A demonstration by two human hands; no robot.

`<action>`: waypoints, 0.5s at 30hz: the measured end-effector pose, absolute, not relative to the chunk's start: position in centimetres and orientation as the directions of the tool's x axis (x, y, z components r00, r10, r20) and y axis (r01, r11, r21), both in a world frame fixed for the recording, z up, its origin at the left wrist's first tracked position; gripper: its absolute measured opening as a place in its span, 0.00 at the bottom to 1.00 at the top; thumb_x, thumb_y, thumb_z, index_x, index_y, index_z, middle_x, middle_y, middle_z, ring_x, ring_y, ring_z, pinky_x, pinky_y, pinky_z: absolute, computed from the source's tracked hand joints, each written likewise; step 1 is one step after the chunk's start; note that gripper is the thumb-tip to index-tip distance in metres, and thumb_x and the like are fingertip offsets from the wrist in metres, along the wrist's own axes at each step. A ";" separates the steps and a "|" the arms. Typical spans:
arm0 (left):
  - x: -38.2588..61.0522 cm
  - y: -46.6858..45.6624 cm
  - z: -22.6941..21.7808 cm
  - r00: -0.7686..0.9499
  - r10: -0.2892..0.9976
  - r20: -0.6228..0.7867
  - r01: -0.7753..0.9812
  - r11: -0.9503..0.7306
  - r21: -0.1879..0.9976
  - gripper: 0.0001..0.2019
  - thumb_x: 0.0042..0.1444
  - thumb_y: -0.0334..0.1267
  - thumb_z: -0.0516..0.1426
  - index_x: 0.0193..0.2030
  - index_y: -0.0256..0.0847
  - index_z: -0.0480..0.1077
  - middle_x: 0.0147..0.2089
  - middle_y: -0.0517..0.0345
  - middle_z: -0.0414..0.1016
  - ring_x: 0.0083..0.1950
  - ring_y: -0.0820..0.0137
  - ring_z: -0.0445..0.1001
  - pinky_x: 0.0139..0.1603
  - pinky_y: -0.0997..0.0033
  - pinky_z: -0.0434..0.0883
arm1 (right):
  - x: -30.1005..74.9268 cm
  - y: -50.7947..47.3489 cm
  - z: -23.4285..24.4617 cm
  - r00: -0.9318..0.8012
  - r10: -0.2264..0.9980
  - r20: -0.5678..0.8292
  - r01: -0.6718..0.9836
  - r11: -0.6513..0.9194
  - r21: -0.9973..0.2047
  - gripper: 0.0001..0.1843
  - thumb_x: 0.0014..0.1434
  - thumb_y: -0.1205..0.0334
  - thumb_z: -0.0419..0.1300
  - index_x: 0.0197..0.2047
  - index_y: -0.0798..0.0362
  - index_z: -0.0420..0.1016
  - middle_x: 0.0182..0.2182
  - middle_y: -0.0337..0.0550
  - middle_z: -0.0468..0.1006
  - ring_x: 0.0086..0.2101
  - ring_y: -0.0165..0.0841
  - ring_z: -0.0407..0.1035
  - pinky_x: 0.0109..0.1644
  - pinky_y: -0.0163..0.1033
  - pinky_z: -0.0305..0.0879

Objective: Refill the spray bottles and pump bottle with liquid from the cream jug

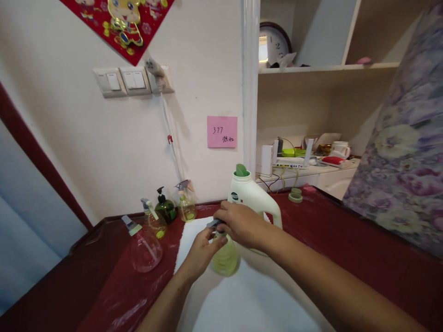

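Note:
A small round spray bottle (225, 258) with yellow-green liquid stands on a white sheet (249, 295) in front of me. My left hand (202, 251) grips its side and neck. My right hand (238, 223) is closed over its grey spray head from above. Right behind them stands a white detergent jug (251, 193) with its green cap flipped open.
At the left stand an empty clear spray bottle (143, 246), two more spray bottles (154, 221) (186, 205) and a dark green pump bottle (165, 207). A green cap (296, 195) lies on the red table cover (346, 235). A flowered cloth (404, 152) hangs at right.

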State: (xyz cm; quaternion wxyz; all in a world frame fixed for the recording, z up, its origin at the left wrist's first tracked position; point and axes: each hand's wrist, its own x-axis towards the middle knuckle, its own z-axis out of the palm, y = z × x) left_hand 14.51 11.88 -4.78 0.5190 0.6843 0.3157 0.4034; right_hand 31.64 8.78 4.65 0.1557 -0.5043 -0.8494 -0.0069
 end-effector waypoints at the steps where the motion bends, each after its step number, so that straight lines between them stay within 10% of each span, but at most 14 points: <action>1: 14.4 11.7 -5.0 0.478 0.850 0.222 0.019 -0.263 0.965 0.16 0.55 0.45 0.65 0.47 0.41 0.75 0.50 0.50 0.80 0.53 0.56 0.75 0.55 0.58 0.70 | 31.6 8.7 4.7 -0.441 0.852 0.280 0.861 0.490 -0.136 0.08 0.67 0.61 0.60 0.46 0.51 0.80 0.42 0.45 0.78 0.37 0.35 0.73 0.37 0.39 0.59; 8: 13.1 10.3 -5.8 0.472 0.861 0.189 0.077 -0.254 0.964 0.31 0.46 0.40 0.70 0.59 0.46 0.71 0.65 0.48 0.73 0.65 0.51 0.69 0.68 0.48 0.61 | 31.8 6.3 3.6 -0.371 0.761 0.531 0.861 0.496 -0.109 0.27 0.69 0.54 0.58 0.68 0.54 0.65 0.62 0.58 0.70 0.62 0.48 0.60 0.65 0.55 0.54; 12: 10.6 9.0 -6.0 0.339 0.924 0.177 0.168 -0.245 0.955 0.38 0.45 0.42 0.71 0.65 0.47 0.67 0.72 0.43 0.65 0.73 0.48 0.59 0.71 0.43 0.56 | 32.1 2.4 -0.9 -0.172 0.628 0.759 0.748 0.584 -0.315 0.09 0.70 0.60 0.54 0.47 0.50 0.74 0.37 0.47 0.77 0.40 0.40 0.70 0.47 0.46 0.65; 15: 8.0 7.7 -6.2 0.205 0.959 0.196 0.226 -0.241 0.944 0.32 0.50 0.49 0.68 0.62 0.47 0.69 0.69 0.43 0.69 0.69 0.48 0.66 0.67 0.44 0.64 | 32.1 0.2 -5.0 -0.005 0.783 0.622 0.677 0.460 -0.575 0.07 0.68 0.61 0.53 0.37 0.47 0.69 0.31 0.43 0.73 0.34 0.38 0.69 0.39 0.44 0.66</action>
